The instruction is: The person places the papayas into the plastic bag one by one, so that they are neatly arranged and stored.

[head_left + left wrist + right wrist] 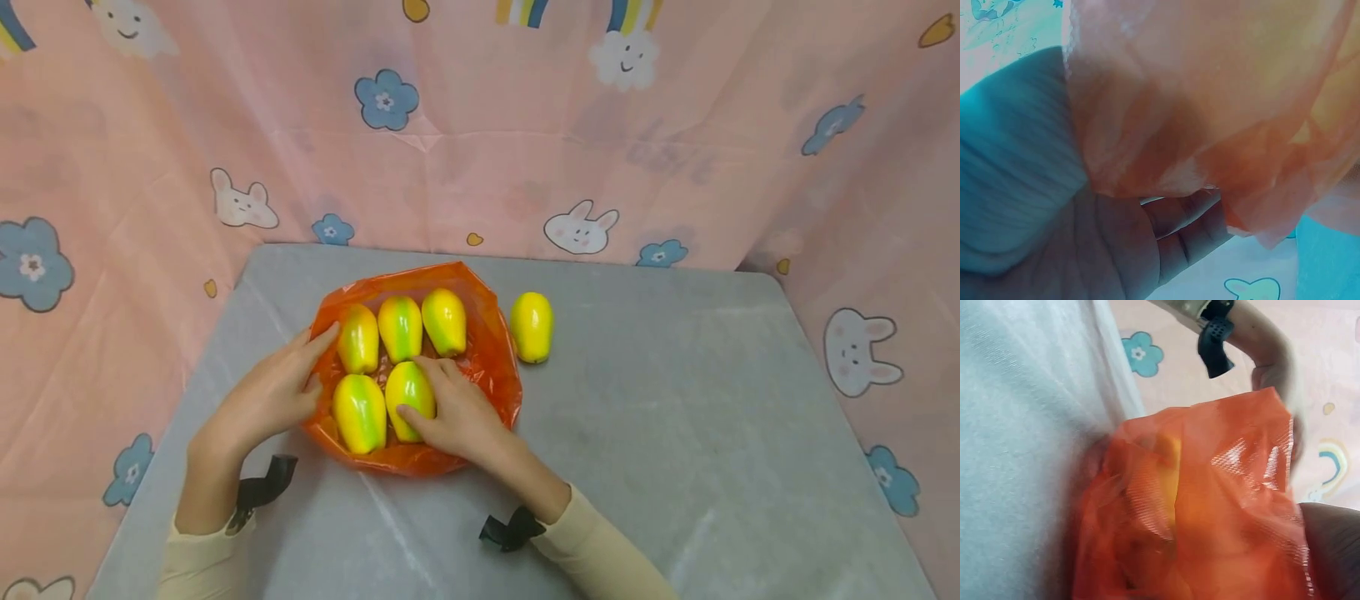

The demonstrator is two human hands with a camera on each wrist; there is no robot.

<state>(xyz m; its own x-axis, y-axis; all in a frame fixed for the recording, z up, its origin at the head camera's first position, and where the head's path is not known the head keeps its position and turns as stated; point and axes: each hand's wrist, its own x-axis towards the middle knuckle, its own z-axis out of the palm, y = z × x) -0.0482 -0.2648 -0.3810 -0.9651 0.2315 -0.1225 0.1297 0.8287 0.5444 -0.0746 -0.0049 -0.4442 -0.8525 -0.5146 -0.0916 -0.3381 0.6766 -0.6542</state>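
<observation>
An orange-red plastic bag (491, 367) lies wide-mouthed on the table, left of its middle. Inside it, three yellow-green papayas form a back row, among them a back-left papaya (358, 340); in front of them sit a front-left papaya (360, 414) and a front-right papaya (408, 400). My right hand (467, 414) reaches over the near rim and grips the front-right one between thumb and fingers. At the left rim, my left hand (273, 387) holds the bag's edge, a fingertip right at the back-left papaya. Film (1147, 112) covers part of that hand in the left wrist view.
One more papaya (532, 327) stands outside the bag, just right of its rim. The grey-covered table (675, 433) stretches to the right. A pink patterned curtain (465, 167) hangs behind and at both sides. Black straps (512, 530) are on both wrists.
</observation>
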